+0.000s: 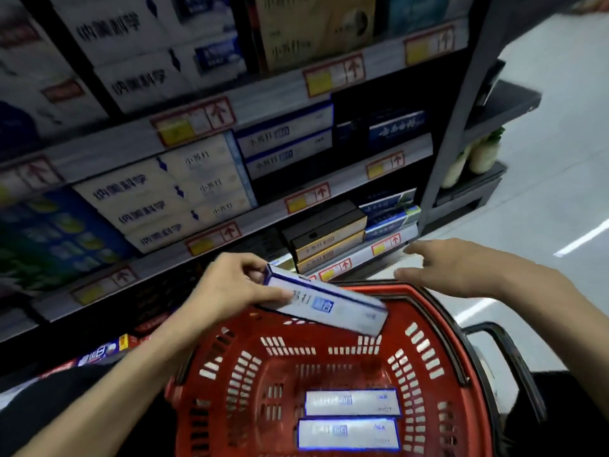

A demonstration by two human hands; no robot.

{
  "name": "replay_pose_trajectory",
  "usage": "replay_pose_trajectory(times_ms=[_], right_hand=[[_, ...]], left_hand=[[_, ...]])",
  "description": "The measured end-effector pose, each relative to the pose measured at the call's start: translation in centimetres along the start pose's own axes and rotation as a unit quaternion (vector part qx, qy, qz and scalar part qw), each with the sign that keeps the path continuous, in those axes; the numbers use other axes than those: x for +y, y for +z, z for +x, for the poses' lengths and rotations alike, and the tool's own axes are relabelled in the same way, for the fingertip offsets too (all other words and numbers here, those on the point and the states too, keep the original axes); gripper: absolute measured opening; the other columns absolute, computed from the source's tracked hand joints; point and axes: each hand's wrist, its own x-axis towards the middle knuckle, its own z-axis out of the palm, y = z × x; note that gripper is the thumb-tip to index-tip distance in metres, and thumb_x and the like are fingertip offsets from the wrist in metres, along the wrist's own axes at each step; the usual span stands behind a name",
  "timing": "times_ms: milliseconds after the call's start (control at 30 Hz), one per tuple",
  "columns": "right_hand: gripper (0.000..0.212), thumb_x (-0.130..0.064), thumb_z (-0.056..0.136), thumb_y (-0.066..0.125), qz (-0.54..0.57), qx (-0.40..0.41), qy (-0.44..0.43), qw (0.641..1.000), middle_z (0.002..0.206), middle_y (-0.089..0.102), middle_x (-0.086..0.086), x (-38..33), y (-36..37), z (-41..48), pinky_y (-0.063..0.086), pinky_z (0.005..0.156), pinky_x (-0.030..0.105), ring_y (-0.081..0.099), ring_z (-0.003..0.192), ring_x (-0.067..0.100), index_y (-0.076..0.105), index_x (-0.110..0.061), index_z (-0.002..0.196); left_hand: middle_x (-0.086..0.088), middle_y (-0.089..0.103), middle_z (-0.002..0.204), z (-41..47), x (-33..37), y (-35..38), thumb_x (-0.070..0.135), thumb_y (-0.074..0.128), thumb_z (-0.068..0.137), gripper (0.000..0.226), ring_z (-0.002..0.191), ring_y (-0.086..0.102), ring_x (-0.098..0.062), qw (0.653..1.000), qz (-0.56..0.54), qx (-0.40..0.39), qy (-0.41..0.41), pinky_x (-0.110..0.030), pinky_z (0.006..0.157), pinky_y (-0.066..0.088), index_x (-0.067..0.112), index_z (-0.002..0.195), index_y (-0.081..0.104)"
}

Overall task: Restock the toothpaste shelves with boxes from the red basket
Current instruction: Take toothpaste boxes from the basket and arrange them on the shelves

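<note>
— Left hand (230, 285)?
— Pinches one end of a long cardboard toothpaste box (329, 305), white with blue edging; beneath it, the slotted red plastic basket (250, 328).
— Right hand (461, 268)?
— Flat, fingers spread, empty, right of the box.

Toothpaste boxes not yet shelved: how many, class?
3. One box in the left hand, over the far rim of the red basket; two boxes side by side on its floor. Others may sit below the frame edge.

Right of the stacked blue-white boxes (285, 143), the shelf (336, 174) has open room before set-back navy boxes (395, 127).
</note>
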Motion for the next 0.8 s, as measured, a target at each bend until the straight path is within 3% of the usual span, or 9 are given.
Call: replay_pose_trajectory(times_ms=[100,167,300,400,467,633,700,800], right_hand=[[0.061,-0.053,0.095,0.064,0.174,0.026,-0.033,0.984,0.121,0.066,-0.01,0.7,-0.8,0.4,0.047,0.081,0.019,0.063,0.103,0.006,0.045,-0.031,0.149],[0.065,-0.043,0.09,0.074,0.309,0.068,-0.056,0.947,0.114,0.066,-0.015,0.4,-0.9,1.1,0.054,0.084,0.022,0.067,0.099,0.006,0.046,-0.035,0.148],[0.077,-0.023,0.087,0.08,0.501,0.163,-0.038,0.849,0.122,0.069,0.005,-0.2,-1.4,2.3,0.058,0.08,0.024,0.071,0.103,0.015,0.041,-0.025,0.153],[0.04,-0.021,0.09,0.077,0.537,0.193,-0.038,0.82,0.112,0.076,0.005,-0.5,-1.8,3.1,0.059,0.086,0.03,0.075,0.097,0.015,0.064,-0.017,0.128],[0.024,-0.019,0.091,0.076,0.545,0.219,-0.045,0.808,0.104,0.079,0.001,-0.9,-1.7,3.5,0.059,0.09,0.033,0.075,0.095,0.014,0.07,-0.018,0.114],[0.017,-0.017,0.09,0.077,0.53,0.28,-0.049,0.799,0.1,0.079,-0.002,-1.6,-1.4,5.1,0.059,0.092,0.038,0.074,0.098,0.016,0.075,-0.023,0.106],[0.019,-0.019,0.091,0.077,0.522,0.29,-0.053,0.8,0.101,0.079,-0.005,-1.7,-1.2,5.7,0.058,0.092,0.037,0.073,0.1,0.013,0.076,-0.023,0.11],[0.021,-0.023,0.092,0.075,0.495,0.317,-0.065,0.807,0.1,0.079,-0.012,-2.2,-0.6,6.1,0.058,0.093,0.037,0.073,0.097,0.005,0.077,-0.024,0.113]], left_hand=[[-0.009,0.08,0.085,-0.5,1.0,-0.8,0.028,0.098,0.057,0.044,0.087,0.078,-0.03,0.981,-0.187,0.047,0.014,-0.042,0.081,0.064,0.01,0.092,0.079],[-0.01,0.08,0.09,-0.2,1.6,-0.4,0.024,0.096,0.06,0.043,0.09,0.078,-0.029,0.963,-0.26,0.068,0.023,-0.045,0.089,0.062,0.008,0.096,0.079],[-0.011,0.08,0.101,0.5,1.7,-0.4,0.032,0.095,0.056,0.058,0.099,0.076,-0.031,0.929,-0.361,0.086,0.012,-0.052,0.099,0.055,0.01,0.106,0.076],[-0.011,0.079,0.104,0.7,2.0,-0.6,0.034,0.092,0.06,0.06,0.1,0.076,-0.03,0.921,-0.383,0.076,0.014,-0.05,0.099,0.056,0.009,0.112,0.075],[-0.01,0.079,0.104,0.7,2.4,-0.7,0.033,0.089,0.063,0.055,0.099,0.077,-0.028,0.918,-0.387,0.082,0.017,-0.047,0.096,0.057,0.01,0.111,0.075],[0.001,0.08,0.1,1.1,3.1,-0.9,0.027,0.082,0.081,0.032,0.095,0.077,-0.018,0.924,-0.357,0.121,0.063,-0.03,0.08,0.062,0.021,0.112,0.077],[0.008,0.079,0.107,1.7,3.1,-0.8,0.032,0.079,0.086,0.035,0.103,0.074,-0.012,0.935,-0.319,0.133,0.084,-0.033,0.091,0.059,0.027,0.12,0.074],[0.016,0.074,0.12,2.8,2.6,-0.2,0.049,0.074,0.086,0.059,0.116,0.066,-0.002,0.95,-0.237,0.179,0.097,-0.037,0.105,0.052,0.035,0.141,0.059]])
